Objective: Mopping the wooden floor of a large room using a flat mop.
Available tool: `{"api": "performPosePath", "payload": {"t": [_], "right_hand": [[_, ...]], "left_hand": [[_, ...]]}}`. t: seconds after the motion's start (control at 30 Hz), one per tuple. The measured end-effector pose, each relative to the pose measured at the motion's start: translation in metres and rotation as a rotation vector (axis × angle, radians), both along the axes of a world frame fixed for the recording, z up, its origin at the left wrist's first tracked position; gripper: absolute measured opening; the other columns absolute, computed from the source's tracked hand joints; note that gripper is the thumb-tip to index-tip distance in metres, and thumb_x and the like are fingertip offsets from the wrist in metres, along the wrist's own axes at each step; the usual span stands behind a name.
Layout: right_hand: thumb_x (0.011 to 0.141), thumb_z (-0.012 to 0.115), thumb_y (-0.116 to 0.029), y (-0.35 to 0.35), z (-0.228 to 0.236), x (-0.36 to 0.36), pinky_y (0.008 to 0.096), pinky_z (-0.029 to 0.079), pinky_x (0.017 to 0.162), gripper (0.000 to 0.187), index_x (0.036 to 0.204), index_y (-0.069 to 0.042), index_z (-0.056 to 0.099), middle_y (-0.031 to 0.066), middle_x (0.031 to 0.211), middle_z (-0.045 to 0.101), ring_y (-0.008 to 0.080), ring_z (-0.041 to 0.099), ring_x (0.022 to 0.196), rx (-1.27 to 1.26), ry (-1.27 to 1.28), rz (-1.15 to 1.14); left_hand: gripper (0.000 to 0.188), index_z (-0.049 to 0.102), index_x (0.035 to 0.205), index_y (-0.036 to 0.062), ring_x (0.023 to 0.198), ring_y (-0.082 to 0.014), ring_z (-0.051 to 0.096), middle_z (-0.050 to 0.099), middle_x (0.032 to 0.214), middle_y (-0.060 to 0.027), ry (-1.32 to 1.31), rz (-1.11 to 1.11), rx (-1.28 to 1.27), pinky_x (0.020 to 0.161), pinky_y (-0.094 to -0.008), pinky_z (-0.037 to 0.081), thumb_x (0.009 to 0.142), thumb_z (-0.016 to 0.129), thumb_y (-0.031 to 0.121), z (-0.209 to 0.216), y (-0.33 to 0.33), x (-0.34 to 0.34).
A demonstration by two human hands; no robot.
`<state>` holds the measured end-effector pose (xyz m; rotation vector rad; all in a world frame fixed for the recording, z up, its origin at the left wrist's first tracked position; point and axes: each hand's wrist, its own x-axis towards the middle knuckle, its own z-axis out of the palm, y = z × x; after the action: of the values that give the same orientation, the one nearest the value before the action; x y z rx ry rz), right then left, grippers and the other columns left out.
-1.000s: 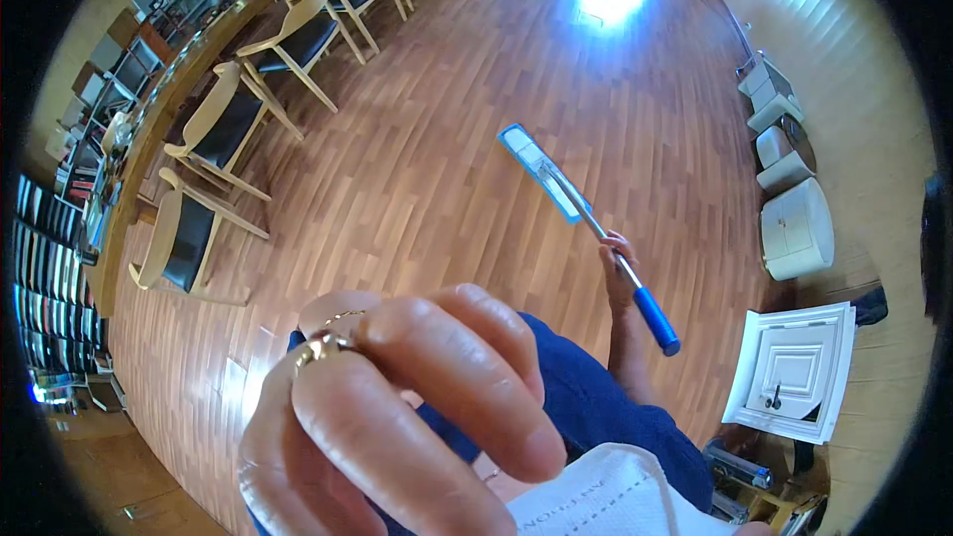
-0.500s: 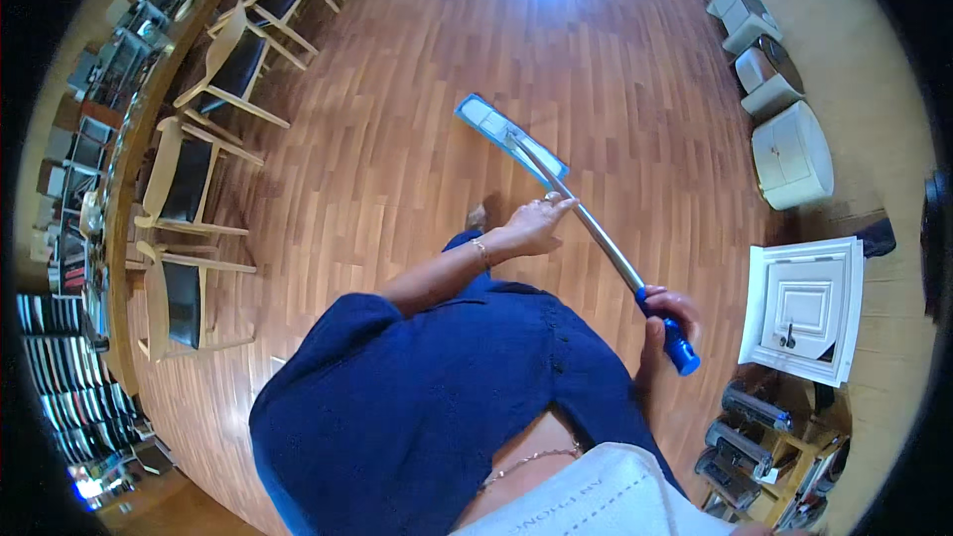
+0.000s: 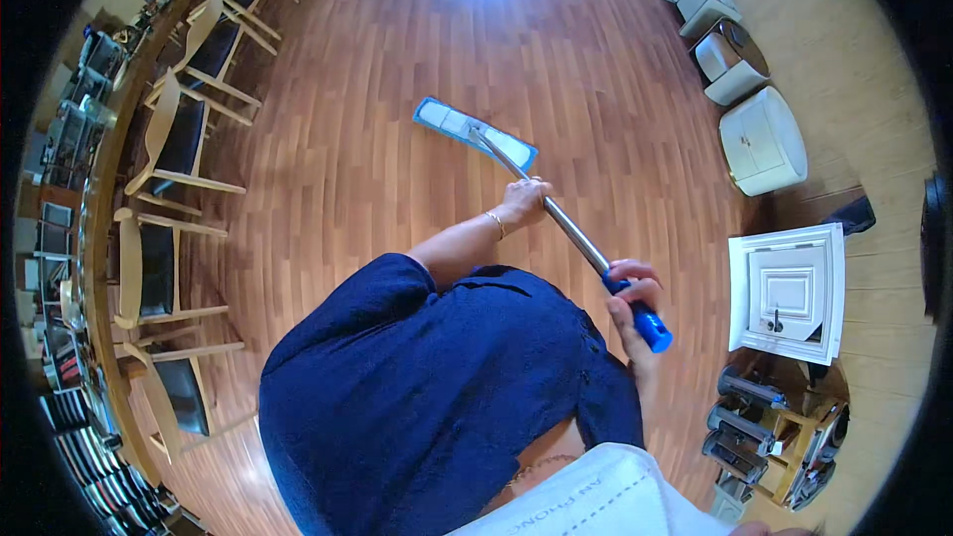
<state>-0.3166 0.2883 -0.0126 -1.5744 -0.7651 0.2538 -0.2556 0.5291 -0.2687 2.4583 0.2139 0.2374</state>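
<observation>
A flat mop with a pale plate and a blue-edged pad lies on the wood floor ahead of me. Its metal pole slants from the head down toward my right side. My left hand, with a bracelet at the wrist, is closed round the lower pole not far from the mop head. At the top end, my right hand wraps round the blue grip, fingers over it and thumb below. The capped end of the grip sticks out under that hand.
Several wooden chairs with dark seats line a long cluttered counter on the left. Along the right wall stand a rounded white cabinet, a small white door cabinet and a wooden rack. Wood floor spreads between.
The view has shifted, and the mop now appears further left. My left hand has closed round the pole, where before its fingers were stretched out along it. My right hand stays on the blue grip.
</observation>
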Motion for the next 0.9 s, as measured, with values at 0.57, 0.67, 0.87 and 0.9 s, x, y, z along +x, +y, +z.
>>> {"api": "performPosePath", "payload": {"t": [0.57, 0.67, 0.87, 0.9], "right_hand": [[0.086, 0.048, -0.069, 0.007, 0.039, 0.037, 0.0585, 0.052, 0.069, 0.064, 0.071, -0.006, 0.048, 0.0132, 0.071, 0.05, 0.0418, 0.055, 0.094, 0.207, 0.073, -0.247], [0.089, 0.061, -0.038, -0.003, 0.04, 0.053, 0.0577, 0.052, 0.071, 0.041, 0.065, -0.007, 0.047, 0.013, 0.068, 0.05, 0.0407, 0.054, 0.093, 0.209, 0.113, -0.209], [0.082, 0.059, -0.022, 0.043, 0.034, 0.124, 0.0585, 0.049, 0.08, 0.027, 0.066, -0.004, 0.049, 0.0142, 0.069, 0.052, 0.0393, 0.055, 0.093, 0.171, 0.141, -0.109], [0.077, 0.059, -0.019, 0.051, 0.026, 0.142, 0.0583, 0.048, 0.082, 0.022, 0.065, -0.003, 0.048, 0.0142, 0.069, 0.052, 0.0395, 0.055, 0.093, 0.161, 0.165, -0.092]], "left_hand": [[0.02, 0.067, 0.071, 0.0136, 0.081, -0.03, 0.065, 0.065, 0.079, -0.0107, 0.116, -0.292, -0.095, 0.073, -0.043, 0.051, 0.075, 0.067, 0.033, 0.018, 0.005, 0.078], [0.017, 0.068, 0.073, 0.0142, 0.083, -0.0295, 0.065, 0.065, 0.08, -0.0103, 0.157, -0.318, -0.105, 0.074, -0.0432, 0.051, 0.075, 0.067, 0.031, 0.016, 0.007, 0.093], [0.02, 0.066, 0.071, 0.0116, 0.079, -0.0319, 0.066, 0.064, 0.079, -0.0116, 0.036, -0.189, -0.099, 0.069, -0.0432, 0.052, 0.078, 0.066, 0.031, 0.004, 0.05, 0.144], [0.022, 0.065, 0.069, 0.0113, 0.079, -0.0322, 0.066, 0.064, 0.079, -0.0122, -0.002, -0.146, -0.108, 0.069, -0.0435, 0.052, 0.079, 0.065, 0.03, 0.006, 0.06, 0.158]]}}
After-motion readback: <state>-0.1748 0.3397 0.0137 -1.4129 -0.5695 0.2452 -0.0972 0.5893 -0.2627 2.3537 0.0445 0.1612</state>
